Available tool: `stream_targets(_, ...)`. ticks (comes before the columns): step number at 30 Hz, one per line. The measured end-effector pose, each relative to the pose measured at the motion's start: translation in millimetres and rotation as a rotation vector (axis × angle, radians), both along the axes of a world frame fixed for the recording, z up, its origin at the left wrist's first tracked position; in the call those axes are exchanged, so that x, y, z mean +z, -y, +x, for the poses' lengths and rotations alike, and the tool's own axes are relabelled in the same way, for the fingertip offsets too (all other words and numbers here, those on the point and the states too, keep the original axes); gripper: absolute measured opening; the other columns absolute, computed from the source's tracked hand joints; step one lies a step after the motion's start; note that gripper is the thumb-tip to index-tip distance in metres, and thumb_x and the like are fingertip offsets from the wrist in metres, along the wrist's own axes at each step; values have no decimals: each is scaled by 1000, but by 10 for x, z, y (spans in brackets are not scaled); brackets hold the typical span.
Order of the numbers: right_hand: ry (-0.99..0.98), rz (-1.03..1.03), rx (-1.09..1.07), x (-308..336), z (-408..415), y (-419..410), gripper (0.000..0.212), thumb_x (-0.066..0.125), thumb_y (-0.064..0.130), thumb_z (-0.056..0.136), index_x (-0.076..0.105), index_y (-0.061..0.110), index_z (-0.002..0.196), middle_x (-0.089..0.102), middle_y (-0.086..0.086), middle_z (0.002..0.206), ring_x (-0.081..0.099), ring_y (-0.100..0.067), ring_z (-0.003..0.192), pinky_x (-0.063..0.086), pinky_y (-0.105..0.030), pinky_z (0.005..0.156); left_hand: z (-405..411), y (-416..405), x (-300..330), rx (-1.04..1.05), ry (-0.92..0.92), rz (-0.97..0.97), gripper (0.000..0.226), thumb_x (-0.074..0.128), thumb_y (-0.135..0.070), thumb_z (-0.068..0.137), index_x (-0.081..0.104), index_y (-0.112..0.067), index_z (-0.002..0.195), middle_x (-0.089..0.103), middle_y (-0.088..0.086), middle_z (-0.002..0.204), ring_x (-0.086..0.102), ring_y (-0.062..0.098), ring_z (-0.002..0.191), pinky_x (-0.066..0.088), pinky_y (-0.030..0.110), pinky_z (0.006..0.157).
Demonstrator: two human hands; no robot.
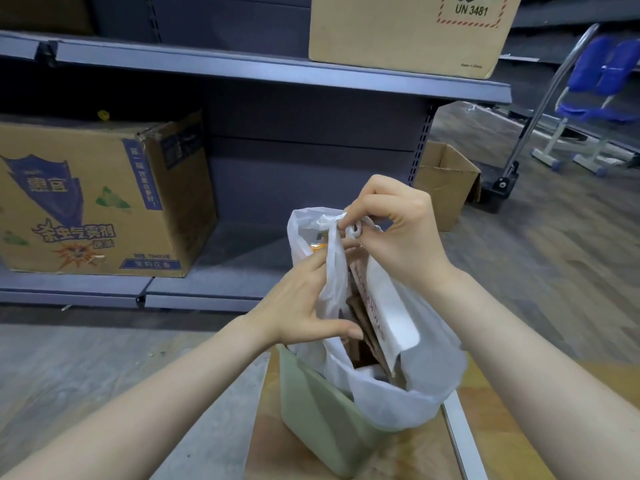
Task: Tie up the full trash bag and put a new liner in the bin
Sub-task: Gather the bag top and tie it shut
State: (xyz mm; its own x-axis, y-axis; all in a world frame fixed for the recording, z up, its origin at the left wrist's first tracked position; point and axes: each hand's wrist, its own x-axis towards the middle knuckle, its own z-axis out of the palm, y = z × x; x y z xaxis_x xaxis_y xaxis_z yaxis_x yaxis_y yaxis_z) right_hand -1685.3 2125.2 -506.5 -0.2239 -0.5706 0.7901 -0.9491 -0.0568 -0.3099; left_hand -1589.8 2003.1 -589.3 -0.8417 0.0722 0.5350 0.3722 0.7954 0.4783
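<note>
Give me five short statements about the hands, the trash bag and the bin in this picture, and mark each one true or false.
1. The white trash bag sits in a pale green bin. True.
2. The right hand pinches a twisted loop of the bag's top edge. True.
3. The left hand rests on the shelf, away from the bag. False: it holds a strip of the bag hanging below the loop.
4. The bag is empty. False: brown cardboard pieces and something orange show inside.
5. A printed cardboard box stands on the low shelf left of the bag. True.
</note>
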Motion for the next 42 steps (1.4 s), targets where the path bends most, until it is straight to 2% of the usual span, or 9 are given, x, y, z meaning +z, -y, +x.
stream_targets(3, 18, 28, 6, 10, -14, 0, 24, 63, -23, 61, 72, -1, 62, 59, -16, 65, 58, -28, 60, 44, -40, 50, -65, -26, 19, 0, -44, -116, 91, 61, -61, 68, 41, -8, 139, 41, -2, 138, 30, 3, 128, 18, 11, 110)
stream_targets(7, 25, 71, 22, -24, -4, 28, 24, 64, -24, 60, 71, 0, 60, 58, -16, 63, 54, -25, 57, 42, -36, 49, -133, -40, 66, 25, -60, -249, 73, 58, -61, 69, 58, -6, 118, 57, 13, 122, 40, 24, 119, 24, 30, 105)
stream_targets(12, 37, 91, 7, -33, -26, 35, 23, 66, -24, 61, 71, -1, 60, 58, -17, 62, 51, -22, 56, 37, -26, 48, -151, -70, 7, 60, -48, -211, 70, 59, -59, 68, 63, -4, 110, 61, 13, 117, 38, 20, 117, 34, 53, 104)
stream_targets(16, 44, 110, -3, -9, -85, -24, 21, 64, -21, 63, 72, -1, 61, 59, -19, 62, 58, -35, 59, 43, -38, 50, -65, -24, -80, 101, -15, -148, 63, 79, -51, 65, 68, -1, 102, 65, 9, 109, 54, 22, 107, 39, 22, 92)
stream_targets(22, -7, 149, 58, 18, -24, 41, 27, 62, -24, 61, 73, 0, 60, 59, -18, 60, 57, -32, 56, 40, -34, 49, 99, 75, -146, 210, 13, -126, 45, 80, -47, 68, 74, -11, 96, 73, -4, 97, 65, 13, 93, 39, 10, 74)
stream_targets(27, 30, 233, 164, -43, 123, 180, 22, 66, -20, 59, 73, 1, 59, 52, 7, 61, 47, 6, 58, 31, -4, 54, 232, 103, -237, 227, 386, -92, 79, 39, -79, 67, 68, -9, 91, 67, 2, 77, 60, 18, 72, 47, 38, 68)
stream_targets(31, 89, 358, 162, -93, 166, 201, 19, 70, -15, 64, 75, 3, 63, 54, 7, 63, 49, 3, 59, 33, -4, 54, 363, 56, -306, 158, 429, 192, 66, 44, -68, 76, 60, -22, 120, 65, -3, 115, 59, 15, 105, 49, 40, 89)
stream_targets(36, 224, 259, 193, 14, 143, 150, 10, 75, -6, 71, 75, 3, 71, 68, -8, 70, 65, -17, 68, 49, -20, 60, 444, 90, -141, 112, 333, 690, 27, 66, -25, 87, 68, -9, 108, 72, 6, 106, 67, 16, 100, 54, 38, 89)
stream_targets(42, 592, 275, 314, 60, 148, 110, 15, 76, 5, 74, 76, 15, 85, 75, 9, 76, 70, -1, 78, 52, -12, 71, 500, 202, 103, 17, 261, 904, 36, 52, -33, 87, 67, -5, 105, 75, 7, 94, 71, 17, 87, 55, 22, 71)
